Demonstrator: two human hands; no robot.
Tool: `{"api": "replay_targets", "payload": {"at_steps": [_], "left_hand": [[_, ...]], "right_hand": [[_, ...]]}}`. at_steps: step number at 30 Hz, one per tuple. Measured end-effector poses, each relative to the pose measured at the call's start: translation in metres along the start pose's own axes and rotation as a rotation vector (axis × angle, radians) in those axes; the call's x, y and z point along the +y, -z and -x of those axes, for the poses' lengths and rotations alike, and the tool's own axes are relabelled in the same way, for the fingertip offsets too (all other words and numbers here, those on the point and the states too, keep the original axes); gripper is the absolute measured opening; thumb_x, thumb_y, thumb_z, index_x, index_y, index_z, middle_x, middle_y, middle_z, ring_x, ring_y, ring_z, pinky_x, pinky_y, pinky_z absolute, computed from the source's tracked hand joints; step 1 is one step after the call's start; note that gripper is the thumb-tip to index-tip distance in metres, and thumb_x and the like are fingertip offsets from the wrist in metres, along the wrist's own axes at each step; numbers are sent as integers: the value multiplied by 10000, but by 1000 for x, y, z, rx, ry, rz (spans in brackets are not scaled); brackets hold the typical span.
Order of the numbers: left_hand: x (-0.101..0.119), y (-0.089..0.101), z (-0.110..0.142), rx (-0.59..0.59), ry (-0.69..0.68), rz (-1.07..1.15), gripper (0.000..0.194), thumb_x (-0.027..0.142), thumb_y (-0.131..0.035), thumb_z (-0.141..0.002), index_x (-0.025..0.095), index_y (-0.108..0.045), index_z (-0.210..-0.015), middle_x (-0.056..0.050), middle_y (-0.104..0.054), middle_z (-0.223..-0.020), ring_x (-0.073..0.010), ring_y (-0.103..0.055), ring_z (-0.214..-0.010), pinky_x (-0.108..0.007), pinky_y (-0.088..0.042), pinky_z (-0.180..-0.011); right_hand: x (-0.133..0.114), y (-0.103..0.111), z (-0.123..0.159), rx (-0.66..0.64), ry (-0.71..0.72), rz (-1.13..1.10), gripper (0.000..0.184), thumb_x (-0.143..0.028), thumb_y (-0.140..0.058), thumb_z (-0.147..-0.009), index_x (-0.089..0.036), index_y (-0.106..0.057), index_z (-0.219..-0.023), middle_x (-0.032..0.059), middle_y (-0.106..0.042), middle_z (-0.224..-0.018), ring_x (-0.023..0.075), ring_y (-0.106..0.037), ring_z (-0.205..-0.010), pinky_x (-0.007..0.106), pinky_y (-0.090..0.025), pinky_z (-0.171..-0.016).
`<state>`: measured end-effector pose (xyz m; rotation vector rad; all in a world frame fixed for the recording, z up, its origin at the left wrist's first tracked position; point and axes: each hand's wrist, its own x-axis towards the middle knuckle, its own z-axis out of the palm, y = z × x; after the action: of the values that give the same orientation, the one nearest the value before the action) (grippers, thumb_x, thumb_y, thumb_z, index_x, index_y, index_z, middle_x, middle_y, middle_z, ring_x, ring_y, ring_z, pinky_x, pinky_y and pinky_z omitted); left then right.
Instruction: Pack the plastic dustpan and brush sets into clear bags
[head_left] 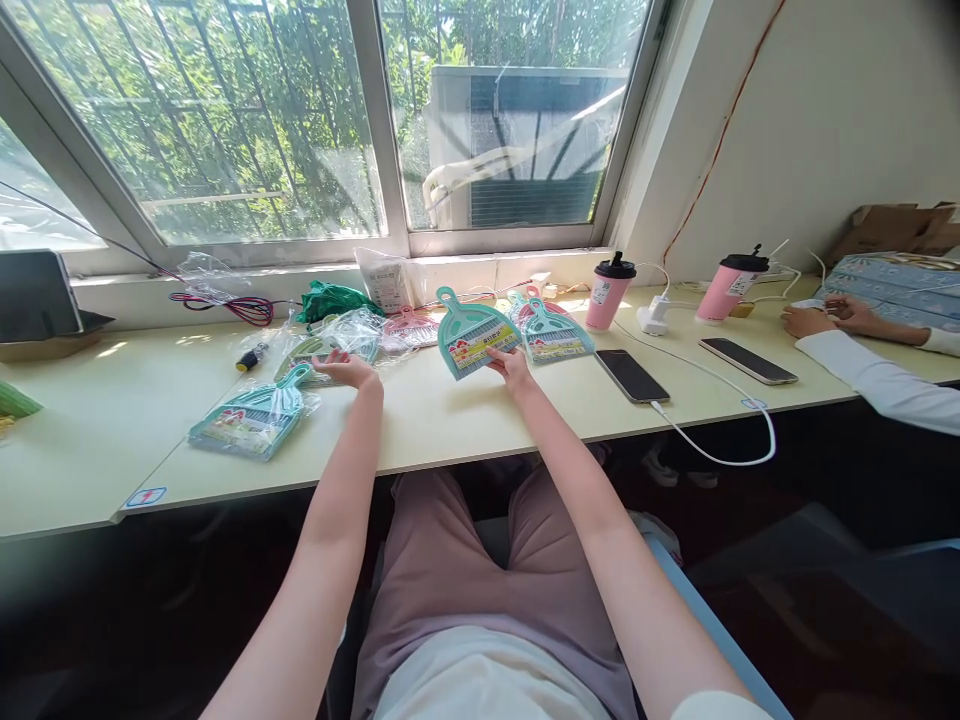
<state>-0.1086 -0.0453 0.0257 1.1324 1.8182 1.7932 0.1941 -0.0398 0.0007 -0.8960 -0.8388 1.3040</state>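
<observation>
A small teal dustpan (459,325) with a yellow label is pinched at its lower right corner by my right hand (512,368). It is raised at a tilt above the tabletop. My left hand (346,368) holds nothing, palm turned up and fingers spread, beside a heap of clear plastic wrapping (352,330) with a green dustpan partly hidden in it. Nearer me on the left lies a teal dustpan and brush set (251,418) in a clear bag. Right of my right hand, another teal dustpan (555,332) rests against a pink dustpan (536,297).
Two pink cups (602,292) (731,285), a white charger (652,317) and two phones (632,376) (748,361) occupy the right side. A white cable (750,463) hangs over the table edge. At far right are another person's hands (810,318). Green bundled material (334,300) sits near the window.
</observation>
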Motion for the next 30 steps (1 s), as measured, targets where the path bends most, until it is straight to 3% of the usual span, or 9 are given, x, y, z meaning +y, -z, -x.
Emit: {"api": "replay_targets", "payload": {"at_steps": [3,8,11,14,18,21,24,26,30], "left_hand": [[5,-9,6,204,29,-48,546,76,-474,-918,167,-407,-1452,-200,-556,-1399,-277,-537,-1386,-499,-374,-1212],[6,-21,17,307,121,-205,651,268,-743,-866,132,-391,-1396,-326,-352,-1580,-441,-308,-1543,-614,-289,-1211],[-2,-23,18,138,141,-271,667,258,-877,-756,186,-461,-1272,-263,-625,-1339,-462,-483,-1439,-635,-323,-1166],[-8,-24,17,-126,106,-301,691,56,-882,-644,189,-529,-1223,-164,-748,-1049,-440,-626,-1297,-607,-363,-1143],[-2,-22,17,-169,-22,-387,629,-82,-668,-728,211,-585,-1279,-90,-779,-1075,-312,-704,-1159,-534,-392,-1150],[9,-13,19,-47,-202,-517,567,-102,-548,-789,237,-671,-1228,-82,-754,-1235,-292,-657,-1247,-534,-363,-1187],[18,-6,24,282,-357,-626,626,-77,-493,-856,262,-645,-1360,-129,-504,-1607,-332,-429,-1511,-596,-251,-1248],[20,-8,29,352,-428,-668,595,-15,-445,-929,257,-598,-1436,-140,-417,-1666,-328,-384,-1541,-597,-239,-1251],[14,-28,40,-79,-493,-889,387,303,-555,-997,147,-671,-1332,-216,-665,-1358,-393,-594,-1316,-540,-417,-1128]], "right_hand": [[0,1,-1,-1,-3,5,222,-109,-875,-726,-189,-715,-859,61,-815,-965,240,-790,-1001,430,-668,-985],[1,1,0,5,-16,-11,180,-70,-829,-767,-184,-716,-847,54,-813,-962,220,-790,-952,430,-663,-1005],[1,1,-1,13,-27,-5,196,-61,-835,-759,-183,-710,-848,51,-812,-938,229,-790,-965,443,-662,-1009],[1,1,-2,12,-32,3,220,-59,-857,-741,-179,-706,-846,56,-811,-927,237,-793,-967,451,-662,-1006],[0,2,-4,36,-46,-26,195,-39,-833,-766,-169,-705,-834,43,-806,-887,209,-790,-915,428,-659,-1014],[0,3,-4,46,-53,-45,196,-34,-826,-778,-173,-702,-837,28,-802,-861,201,-789,-899,425,-662,-1011],[0,3,-4,42,-50,-45,234,-49,-858,-755,-183,-690,-849,29,-806,-871,220,-793,-946,434,-668,-999],[1,4,-4,38,-53,-35,254,-62,-873,-743,-187,-685,-859,37,-809,-886,232,-793,-978,438,-670,-996],[1,5,-4,30,-67,-18,253,-69,-874,-744,-189,-683,-858,34,-806,-881,228,-793,-966,437,-668,-1000]]}}
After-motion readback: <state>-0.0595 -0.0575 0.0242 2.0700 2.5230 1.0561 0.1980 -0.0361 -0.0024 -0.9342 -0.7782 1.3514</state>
